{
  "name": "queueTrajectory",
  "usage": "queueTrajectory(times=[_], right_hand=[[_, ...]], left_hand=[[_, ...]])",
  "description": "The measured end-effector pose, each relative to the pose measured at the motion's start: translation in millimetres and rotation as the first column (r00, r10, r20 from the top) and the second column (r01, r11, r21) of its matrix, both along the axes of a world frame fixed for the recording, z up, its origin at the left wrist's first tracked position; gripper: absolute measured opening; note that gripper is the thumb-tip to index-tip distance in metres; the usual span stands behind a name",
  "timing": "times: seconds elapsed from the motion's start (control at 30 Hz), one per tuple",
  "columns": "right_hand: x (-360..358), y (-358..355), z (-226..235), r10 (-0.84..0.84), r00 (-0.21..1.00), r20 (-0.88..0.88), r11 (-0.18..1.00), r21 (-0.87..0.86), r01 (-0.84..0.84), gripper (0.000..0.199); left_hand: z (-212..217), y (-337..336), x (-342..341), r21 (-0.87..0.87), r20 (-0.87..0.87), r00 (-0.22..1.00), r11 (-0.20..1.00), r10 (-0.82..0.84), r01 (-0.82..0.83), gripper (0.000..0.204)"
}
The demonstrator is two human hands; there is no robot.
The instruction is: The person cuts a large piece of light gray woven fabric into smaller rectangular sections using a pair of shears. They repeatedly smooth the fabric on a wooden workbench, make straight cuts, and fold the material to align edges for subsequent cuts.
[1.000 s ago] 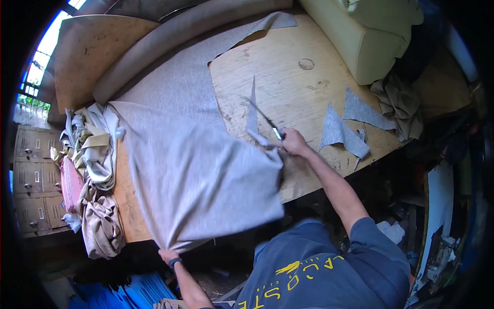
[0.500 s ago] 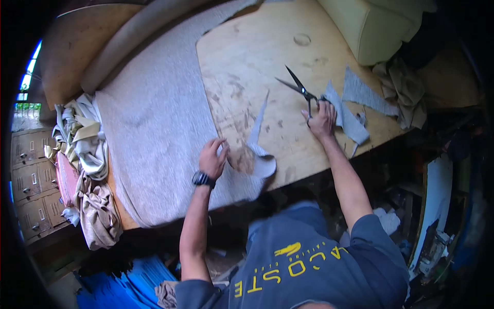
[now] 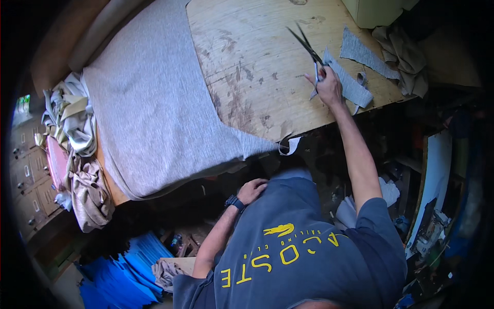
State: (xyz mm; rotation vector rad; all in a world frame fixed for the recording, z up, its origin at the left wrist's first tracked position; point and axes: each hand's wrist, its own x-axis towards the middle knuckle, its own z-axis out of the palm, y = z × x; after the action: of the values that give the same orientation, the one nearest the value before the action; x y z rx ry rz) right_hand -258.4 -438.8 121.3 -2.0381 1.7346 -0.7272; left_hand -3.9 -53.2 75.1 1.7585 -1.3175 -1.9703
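Note:
My right hand (image 3: 329,86) holds large dark scissors (image 3: 307,48) by the handles above the wooden tabletop, blades slightly apart and pointing away and left. A grey fabric offcut (image 3: 351,85) lies just right of it. My left hand (image 3: 252,191), with a dark watch at the wrist, is below the table's front edge against my clothing, its fingers laid forward and partly hidden. A big sheet of light grey fabric (image 3: 154,103) covers the table's left part and drapes over the front edge. From its right corner a narrow fabric end (image 3: 291,146) curls over the edge.
Another grey offcut (image 3: 366,53) and a crumpled brown cloth (image 3: 404,56) lie at the right. Bundled pale cloths (image 3: 77,118) hang at the left end, by metal lockers (image 3: 38,177). A pale cushioned block (image 3: 375,11) stands far right. Blue material (image 3: 123,275) lies below.
My left hand has left the fabric edge and dropped to my waist. The fabric's narrow tail has slipped off the tabletop to the front edge. The scissors stay in my right hand.

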Motion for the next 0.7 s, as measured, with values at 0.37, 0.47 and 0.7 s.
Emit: queueTrajectory(times=[0.37,0.47,0.7], right_hand=[[-44,441,4,-0.296,0.897,0.328,0.912,0.377,0.163,0.026],[-46,521,19,-0.297,0.946,0.127,0.853,0.48,0.203,0.037],[-61,584,13,-0.245,0.965,0.094,0.857,0.487,0.17,0.047]], left_hand=[[-131,-35,-12,-0.127,0.722,0.614,0.811,-0.319,0.571,0.019],[-165,-69,-2,-0.118,0.776,0.558,0.802,-0.294,0.586,0.019],[-222,-32,18,0.05,0.832,0.327,0.648,-0.448,0.76,0.018]])
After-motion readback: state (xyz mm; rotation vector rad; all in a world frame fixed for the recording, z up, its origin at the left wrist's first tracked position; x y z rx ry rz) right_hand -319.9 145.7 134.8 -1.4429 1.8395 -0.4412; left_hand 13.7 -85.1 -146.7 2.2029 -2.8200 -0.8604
